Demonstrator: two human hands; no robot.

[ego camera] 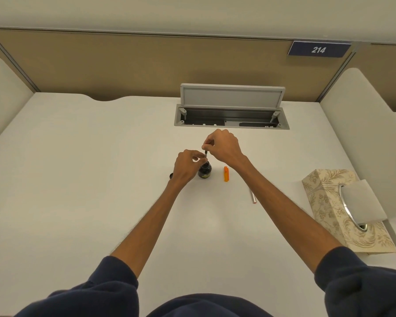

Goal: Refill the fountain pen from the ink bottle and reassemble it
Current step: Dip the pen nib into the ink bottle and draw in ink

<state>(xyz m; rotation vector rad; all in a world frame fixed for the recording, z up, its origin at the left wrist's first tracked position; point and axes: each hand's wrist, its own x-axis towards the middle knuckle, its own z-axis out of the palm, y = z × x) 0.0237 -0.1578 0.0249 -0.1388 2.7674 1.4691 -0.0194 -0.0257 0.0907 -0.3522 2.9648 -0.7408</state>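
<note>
Both hands are raised together over the middle of the desk. The right hand is closed in a pinch on the top end of a thin dark pen section, which is held upright. The left hand is curled, with thumb and forefinger pinching the lower end of the same piece. The ink bottle stands uncapped directly beneath the pinch, touching the left hand's fingers; the pen section's tip is lowered into its mouth, depth not discernible. A dark bottle cap is half hidden behind the left wrist. An orange pen cap lies just right of the bottle, under the right wrist but apart from it. A silver pen barrel lies against the outer edge of the right forearm, partly covered. A tissue box sits well to the right, at the desk edge. An open cable hatch lies just beyond the right hand. Bare desk surface is seen left of the left hand and nearer the body between the forearms.
</note>
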